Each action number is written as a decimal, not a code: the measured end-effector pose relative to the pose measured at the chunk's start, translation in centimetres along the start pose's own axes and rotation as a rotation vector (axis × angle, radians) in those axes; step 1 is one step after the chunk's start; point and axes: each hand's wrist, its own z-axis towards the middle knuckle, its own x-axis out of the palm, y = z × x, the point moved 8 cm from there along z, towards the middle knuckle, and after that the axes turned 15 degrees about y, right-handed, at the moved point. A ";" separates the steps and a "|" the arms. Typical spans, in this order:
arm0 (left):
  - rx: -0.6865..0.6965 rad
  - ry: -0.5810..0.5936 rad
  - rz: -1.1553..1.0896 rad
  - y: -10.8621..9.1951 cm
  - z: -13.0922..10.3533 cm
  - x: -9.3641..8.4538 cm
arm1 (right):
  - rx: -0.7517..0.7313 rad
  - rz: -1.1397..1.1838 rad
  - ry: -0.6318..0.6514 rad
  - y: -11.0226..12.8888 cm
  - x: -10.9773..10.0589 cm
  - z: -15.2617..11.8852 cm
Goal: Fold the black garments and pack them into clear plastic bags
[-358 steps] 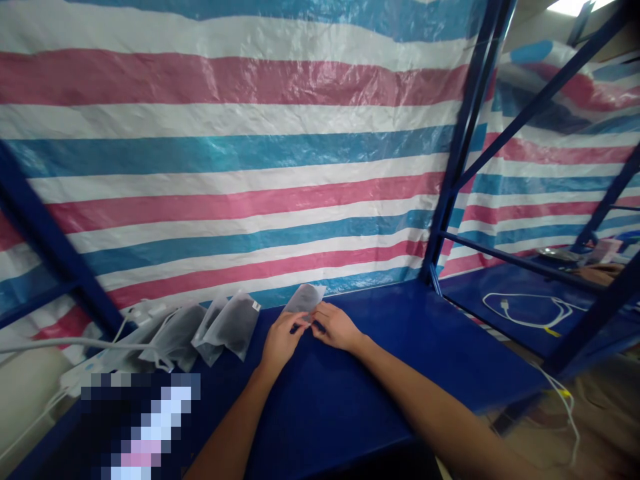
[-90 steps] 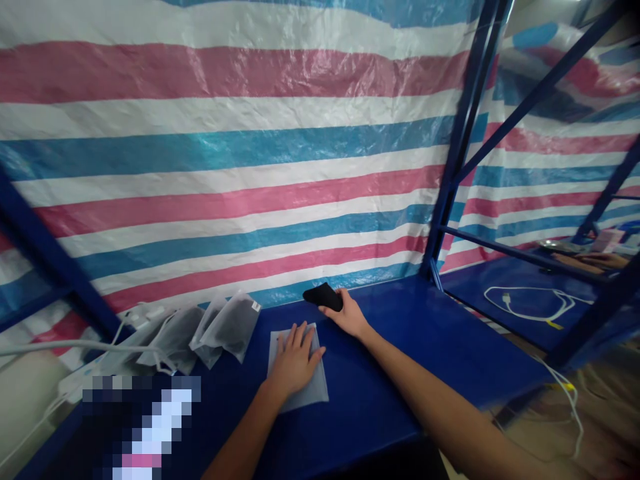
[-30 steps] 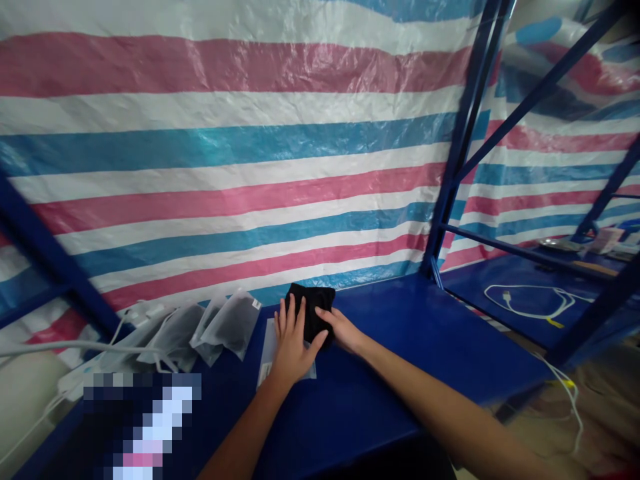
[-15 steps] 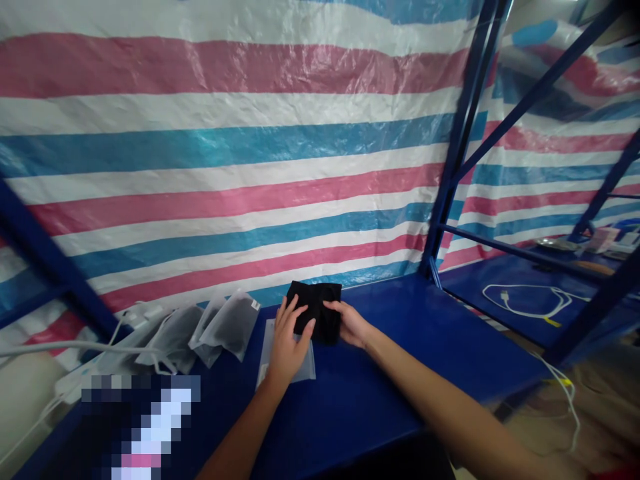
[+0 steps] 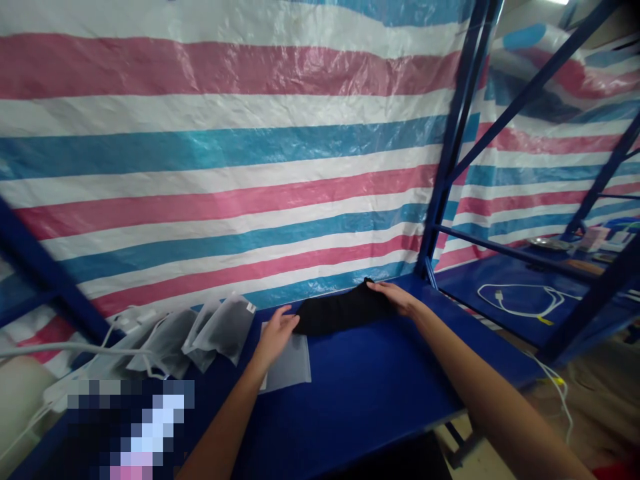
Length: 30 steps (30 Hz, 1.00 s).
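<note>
A piece of black cloth [image 5: 340, 312] is spread lengthwise near the back of the blue tabletop [image 5: 345, 393]; its exact kind does not show. My left hand [image 5: 280, 333] is at its left end, with the fingers closed on the edge. At the upper right corner, my right hand [image 5: 395, 298] pinches the cloth between thumb and fingers. Partly beneath my left hand and the cloth lies a flat frosted plastic bag [image 5: 293, 367].
Several frosted bags [image 5: 225, 330] stand at the left, beside white cables [image 5: 100, 348] and a power strip. Blue metal posts [image 5: 440, 180] frame both sides. A striped plastic sheet [image 5: 240, 200] hangs behind. Another blue surface at right holds a coiled white cable [image 5: 530, 303].
The bunched black cloth has been stretched out into a long strip. My right hand has moved right with its end, and my left hand has shifted slightly left and down.
</note>
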 end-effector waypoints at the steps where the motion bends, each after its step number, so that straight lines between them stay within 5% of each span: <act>1: 0.025 0.013 0.172 0.0 -0.2 0.5 | -0.024 -0.050 -0.029 -0.6 -0.9 0.1; 5: 0.110 0.076 0.720 0.1 -1.3 1.8 | -0.133 -0.255 -0.079 -2.6 -2.5 1.1; 10: -0.023 0.085 0.889 1.8 -1.6 -0.3 | -0.185 -0.386 -0.048 -3.1 -2.6 2.4; 14: -0.039 0.025 0.832 1.7 -1.2 -1.3 | -0.260 -0.516 -0.124 -2.0 -2.8 2.2; 22: 0.200 0.008 0.609 -1.8 0.7 1.7 | -0.405 -0.661 -0.268 0.5 -3.0 0.9; 30: 0.253 -0.053 0.259 -3.0 0.2 1.4 | -0.314 -0.572 -0.259 -1.1 -3.9 1.4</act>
